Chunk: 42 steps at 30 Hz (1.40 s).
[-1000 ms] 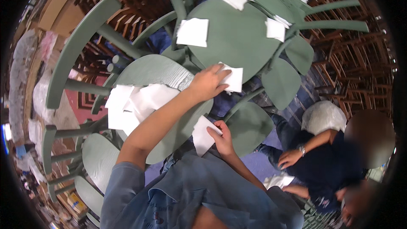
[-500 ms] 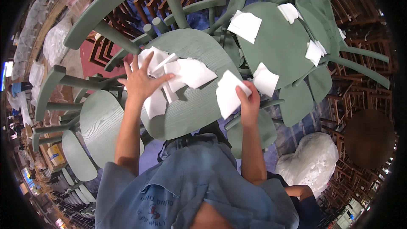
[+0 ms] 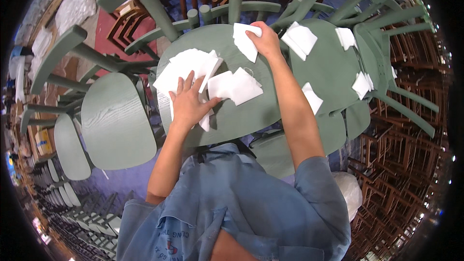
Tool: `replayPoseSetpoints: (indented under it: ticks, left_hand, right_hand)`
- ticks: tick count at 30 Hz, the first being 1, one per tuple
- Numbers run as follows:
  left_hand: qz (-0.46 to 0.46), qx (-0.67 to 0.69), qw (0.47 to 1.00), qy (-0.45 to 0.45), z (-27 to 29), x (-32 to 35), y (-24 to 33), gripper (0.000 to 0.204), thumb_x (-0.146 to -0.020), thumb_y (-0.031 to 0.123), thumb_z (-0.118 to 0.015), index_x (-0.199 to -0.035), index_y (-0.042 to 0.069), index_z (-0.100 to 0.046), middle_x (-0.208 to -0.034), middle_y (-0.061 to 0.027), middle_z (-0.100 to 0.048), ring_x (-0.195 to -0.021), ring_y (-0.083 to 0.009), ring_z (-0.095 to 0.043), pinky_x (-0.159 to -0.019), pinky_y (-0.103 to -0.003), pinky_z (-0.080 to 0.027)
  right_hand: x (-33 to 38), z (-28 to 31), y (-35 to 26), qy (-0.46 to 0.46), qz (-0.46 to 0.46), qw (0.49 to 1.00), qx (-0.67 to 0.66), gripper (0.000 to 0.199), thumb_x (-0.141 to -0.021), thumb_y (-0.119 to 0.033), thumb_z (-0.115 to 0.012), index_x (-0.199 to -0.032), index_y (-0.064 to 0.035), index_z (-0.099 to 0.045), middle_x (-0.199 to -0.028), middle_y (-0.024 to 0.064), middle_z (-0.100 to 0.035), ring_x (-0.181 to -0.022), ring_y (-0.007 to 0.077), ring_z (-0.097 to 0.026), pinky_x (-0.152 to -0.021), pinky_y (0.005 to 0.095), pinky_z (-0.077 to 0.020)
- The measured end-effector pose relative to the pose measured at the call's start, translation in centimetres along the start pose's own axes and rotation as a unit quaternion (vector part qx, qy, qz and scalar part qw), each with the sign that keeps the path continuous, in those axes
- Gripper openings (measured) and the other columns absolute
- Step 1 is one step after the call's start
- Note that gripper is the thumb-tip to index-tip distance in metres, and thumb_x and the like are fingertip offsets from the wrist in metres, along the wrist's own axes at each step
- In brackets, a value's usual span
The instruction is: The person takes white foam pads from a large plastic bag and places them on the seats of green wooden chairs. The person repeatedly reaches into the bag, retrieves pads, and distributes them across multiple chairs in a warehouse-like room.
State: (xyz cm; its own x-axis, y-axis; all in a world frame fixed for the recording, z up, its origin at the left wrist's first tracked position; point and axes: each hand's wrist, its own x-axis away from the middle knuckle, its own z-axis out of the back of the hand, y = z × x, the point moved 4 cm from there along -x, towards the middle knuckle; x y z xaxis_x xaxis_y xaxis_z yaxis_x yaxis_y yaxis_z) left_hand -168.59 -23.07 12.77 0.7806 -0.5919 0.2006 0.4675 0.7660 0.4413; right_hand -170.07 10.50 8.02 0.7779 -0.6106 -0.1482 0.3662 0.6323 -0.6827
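A green wooden chair seat (image 3: 232, 121) lies in front of me, with a loose pile of white foam-like sheets (image 3: 181, 70) on its left part. My left hand (image 3: 189, 106) rests on the pile's near side, fingers spread. Beside it, more folded white sheets (image 3: 238, 87) lie at the seat's middle. Near the seat's far edge, my right hand (image 3: 267, 42) pinches a small stack of white sheets (image 3: 245, 42) between thumb and fingers. How many layers it holds I cannot make out.
A second green chair seat (image 3: 321, 63) on the right bears several white pieces (image 3: 299, 39) along its edges. Other green chairs (image 3: 116, 121) stand close on the left. Stacked brown chair frames (image 3: 391, 169) and a plastic-wrapped bundle (image 3: 349, 193) are at the right.
My right hand has carried its white sheets from the seat's right edge to its far edge. My left hand has come down nearer the pile. The view has shifted.
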Motion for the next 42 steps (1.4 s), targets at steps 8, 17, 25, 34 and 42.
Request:
replayPoseSetpoints:
  ticks: [8, 17, 25, 34, 42]
  left_hand:
    - [-0.05, 0.199, 0.964, 0.168, 3.4, 1.2, -0.6, 0.049, -0.089, 0.035, -0.082, -0.124, 0.003, -0.074, -0.122, -0.0183, -0.072, -0.116, -0.0374, -0.066, -0.1, -0.042, -0.051]
    - [-0.099, 0.211, 0.939, 0.253, 5.0, -1.5, 3.4, 0.024, -0.092, 0.021, -0.079, -0.107, 0.002, -0.076, -0.099, -0.0128, -0.072, -0.093, -0.0302, -0.065, -0.085, -0.042, -0.05]
    - [-0.095, 0.253, 0.925, 0.267, 5.5, -2.6, 3.6, 0.036, -0.087, 0.02, -0.084, -0.118, 0.004, -0.072, -0.106, -0.012, -0.07, -0.096, -0.0285, -0.065, -0.088, -0.039, -0.052]
    - [-0.058, 0.035, 0.956, 0.287, 3.4, -5.4, -3.8, 0.047, -0.085, 0.03, -0.083, -0.125, 0.009, -0.07, -0.12, -0.0109, -0.069, -0.115, -0.0363, -0.061, -0.097, -0.049, -0.048]
    - [0.002, -0.022, 0.985, 0.169, 1.6, -4.6, -8.2, 0.071, -0.092, 0.053, -0.075, -0.149, 0.013, -0.059, -0.158, -0.0144, -0.054, -0.149, -0.0394, -0.046, -0.121, -0.059, -0.034]
  right_hand:
    - [8.6, 5.6, -7.8, -0.162, 0.064, 0.976, -0.129, 0.055, -0.086, -0.036, -0.085, -0.131, -0.0104, -0.068, -0.129, 0.0165, -0.068, -0.118, 0.0353, -0.065, -0.101, 0.0429, -0.0521]
    - [8.5, 3.3, -9.8, -0.218, 0.101, 0.922, -0.302, 0.034, -0.093, -0.023, -0.083, -0.119, -0.0048, -0.07, -0.112, 0.006, -0.074, -0.11, 0.0152, -0.066, -0.099, 0.033, -0.0502]
    - [-1.5, 3.1, -2.3, -0.021, -0.048, 0.937, -0.345, 0.029, -0.098, -0.02, -0.077, -0.115, 0.0018, -0.068, -0.103, 0.0121, -0.078, -0.091, 0.0155, -0.074, -0.08, 0.0304, -0.0578]
    - [0.5, 1.6, -2.3, 0.105, 0.11, 0.974, 0.166, 0.057, -0.087, -0.047, -0.081, -0.13, -0.0114, -0.066, -0.124, 0.0183, -0.066, -0.116, 0.0405, -0.061, -0.099, 0.0504, -0.0498]
    - [5.5, -1.4, -9.9, -0.115, 0.167, 0.975, 0.086, 0.067, -0.087, -0.046, -0.081, -0.142, -0.0133, -0.06, -0.144, 0.0166, -0.058, -0.131, 0.041, -0.053, -0.109, 0.0529, -0.0429]
